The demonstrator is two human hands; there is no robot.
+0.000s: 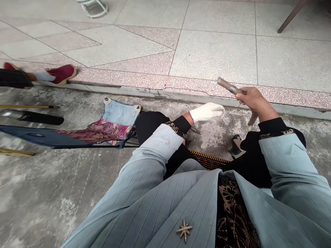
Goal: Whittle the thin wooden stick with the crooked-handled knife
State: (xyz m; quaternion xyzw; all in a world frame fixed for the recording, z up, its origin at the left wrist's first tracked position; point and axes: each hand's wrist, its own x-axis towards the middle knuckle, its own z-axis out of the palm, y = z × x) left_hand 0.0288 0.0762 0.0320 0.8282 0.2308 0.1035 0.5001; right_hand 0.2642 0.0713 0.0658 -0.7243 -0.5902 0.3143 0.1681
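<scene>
Wire-wound rod in right hand, apart from gloved left hand.

Head camera: we're up at head height, peering forward and steeply down!
Jacket: very near, filling six o'clock.
Left hand, right hand: farther out, both between two and three.
Tiles: farthest, sweeping across twelve.

Open gap between white-gloved left hand and bare right hand, raised pink speckled stone ledge across far side
</scene>
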